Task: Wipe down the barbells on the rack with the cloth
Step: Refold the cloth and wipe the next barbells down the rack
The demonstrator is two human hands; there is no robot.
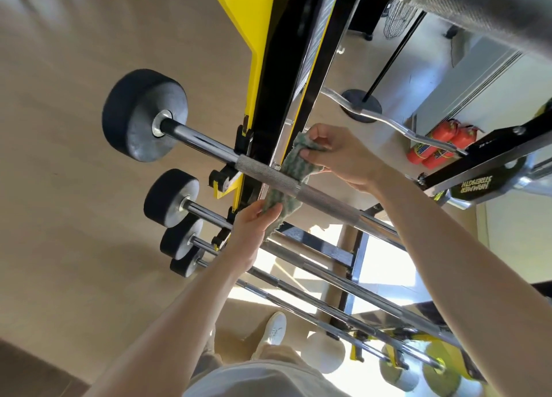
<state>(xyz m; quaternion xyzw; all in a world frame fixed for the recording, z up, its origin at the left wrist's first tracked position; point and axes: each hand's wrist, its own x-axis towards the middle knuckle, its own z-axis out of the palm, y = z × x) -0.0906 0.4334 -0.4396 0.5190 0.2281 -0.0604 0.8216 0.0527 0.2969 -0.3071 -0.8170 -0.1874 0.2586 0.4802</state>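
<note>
Because the cloth is slung round the far side of the top barbell, across its knurled shaft, we have one end in each hand. Our left hand pinches the lower end between thumb and curled fingers just below the bar. Our right hand grips the upper end, bunched in its fingers, just above it.

Held so, the cloth hugs the steel on the side we cannot see. We judge it a shoe-shine hold, meant for pulling the ends by turns so the knurling is scrubbed all round (a flat palm would reach only the near face).

The barbell lies in its hooks on the yellow-and-black rack, with a black weight at its left end and the cloth just inboard of the rack. Below it, more barbells lie on their own hooks, touched by neither hand.

Beneath is a pale wood-toned floor with a bright patch of sun. A curl bar rests beyond the rack, with red fire extinguishers near it, and one white shoe shows below.
</note>
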